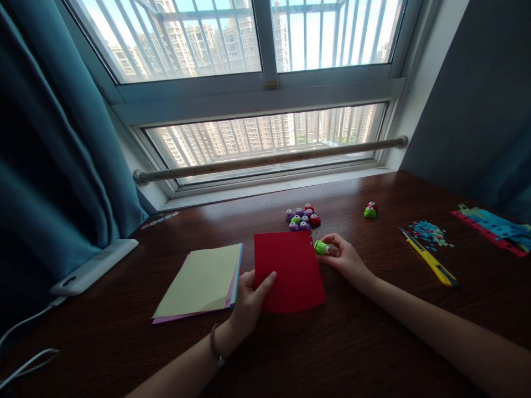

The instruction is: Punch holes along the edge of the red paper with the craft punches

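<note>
Pinched at its left edge, a red sheet of paper (290, 271) is held up over the table by my left hand (249, 301), thumb on top. Small marks that look like punched holes show near the sheet's top right corner. My right hand (344, 257) is closed on a small green craft punch (321, 247) with a white button, right beside that corner. Whether the sheet sits in the punch's slot I cannot tell. Behind the sheet stands a cluster of purple, red and green punches (305, 219). A stack of coloured paper (201, 279), pale yellow on top, lies left of my left hand.
On the right lie a yellow utility knife (433, 262), small blue and green paper bits (429, 233) and blue and pink strips (493, 226). Two more punches (370, 210) sit farther back. A white power strip (95, 268) with a cable is at left, near the curtain (62, 138).
</note>
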### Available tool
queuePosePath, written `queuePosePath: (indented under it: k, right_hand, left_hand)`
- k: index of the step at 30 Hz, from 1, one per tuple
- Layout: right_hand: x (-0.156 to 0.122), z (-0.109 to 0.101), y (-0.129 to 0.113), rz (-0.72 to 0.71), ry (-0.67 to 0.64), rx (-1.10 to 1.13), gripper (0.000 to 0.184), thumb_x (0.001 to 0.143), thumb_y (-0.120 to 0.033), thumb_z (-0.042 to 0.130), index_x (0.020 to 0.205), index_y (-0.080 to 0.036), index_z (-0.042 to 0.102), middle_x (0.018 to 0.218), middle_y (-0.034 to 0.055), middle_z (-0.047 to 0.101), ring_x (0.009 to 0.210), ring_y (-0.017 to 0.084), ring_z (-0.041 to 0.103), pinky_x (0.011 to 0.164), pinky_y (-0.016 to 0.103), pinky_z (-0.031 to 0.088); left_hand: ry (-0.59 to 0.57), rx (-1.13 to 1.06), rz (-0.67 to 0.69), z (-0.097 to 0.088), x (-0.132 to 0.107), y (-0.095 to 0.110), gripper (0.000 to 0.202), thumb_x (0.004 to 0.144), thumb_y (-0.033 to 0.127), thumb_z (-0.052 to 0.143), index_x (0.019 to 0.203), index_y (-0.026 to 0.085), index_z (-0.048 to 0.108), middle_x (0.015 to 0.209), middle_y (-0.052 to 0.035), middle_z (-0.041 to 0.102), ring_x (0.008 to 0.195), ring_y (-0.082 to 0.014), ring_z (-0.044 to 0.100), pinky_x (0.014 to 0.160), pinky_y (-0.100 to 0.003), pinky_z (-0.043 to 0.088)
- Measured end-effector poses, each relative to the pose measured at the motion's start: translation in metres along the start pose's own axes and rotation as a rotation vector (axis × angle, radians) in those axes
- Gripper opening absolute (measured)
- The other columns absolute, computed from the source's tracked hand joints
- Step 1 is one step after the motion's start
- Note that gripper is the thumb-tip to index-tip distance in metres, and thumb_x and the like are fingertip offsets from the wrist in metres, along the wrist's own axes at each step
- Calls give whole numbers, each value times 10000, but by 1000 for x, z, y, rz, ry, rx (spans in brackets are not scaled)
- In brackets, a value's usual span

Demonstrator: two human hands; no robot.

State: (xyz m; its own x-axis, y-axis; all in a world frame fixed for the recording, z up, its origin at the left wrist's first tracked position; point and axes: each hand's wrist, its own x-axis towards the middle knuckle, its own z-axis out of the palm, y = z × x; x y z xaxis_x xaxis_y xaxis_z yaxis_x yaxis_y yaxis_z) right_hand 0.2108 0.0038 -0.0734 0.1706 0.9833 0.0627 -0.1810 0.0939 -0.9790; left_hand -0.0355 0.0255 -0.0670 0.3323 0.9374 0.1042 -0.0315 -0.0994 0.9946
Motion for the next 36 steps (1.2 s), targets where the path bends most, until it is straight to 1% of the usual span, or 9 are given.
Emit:
queuePosePath:
  k: [4,8,14,18,22,26,36]
  right_hand:
    - [0,0,2,-20,-4,10,448,575,-242,801,893,-198,489,905,-25,600,790,138,639,730,234,497]
    - [0,0,1,-11,-14,-1,439,584,-244,799,898,-198,495,905,-19,611,808,145,640,748,242,496]
    - [-1,0,-1,22,-8,-19,435,591,-269,788,906,-194,499,924,1,622,845,178,641,769,283,506]
    - [-1,0,1,20,-17,-7,423,588,-255,786,901,-194,509,900,-3,641,833,176,645,764,277,510]
    - [0,0,3,9,-12,1,413,595,-249,785,907,-196,520,863,-6,658,812,171,648,750,268,512]
    - [1,-2,5,8,-2,-14,420,596,-255,789,919,-196,527,872,-4,662,824,174,649,754,267,509]
    - [0,-2,5,23,-21,-14,424,601,-305,789,937,-197,554,910,19,673,878,222,648,808,330,516]
  left_hand:
    - [-8,3,1,0,0,0,281,779,396,665,728,120,650,658,-27,590,587,-146,540,556,-235,478]
    - [-13,2,3,1,0,2,304,773,404,666,672,120,628,646,-25,573,571,-139,523,568,-248,487]
    - [-10,-4,0,2,0,2,288,770,406,667,752,119,669,671,-41,602,597,-161,552,567,-257,492]
    - [13,13,2,2,-1,3,295,756,409,679,727,116,664,664,-44,596,621,-174,562,572,-254,492]
    - [-4,17,-3,2,-2,5,310,765,421,667,687,122,636,665,-38,587,591,-160,549,577,-264,495]
    - [-15,19,-3,2,-2,5,307,766,421,665,701,122,643,656,-37,584,597,-165,554,572,-261,492]
    - [-11,26,-6,3,-3,8,314,757,419,670,729,107,671,653,-53,600,619,-195,583,577,-275,504]
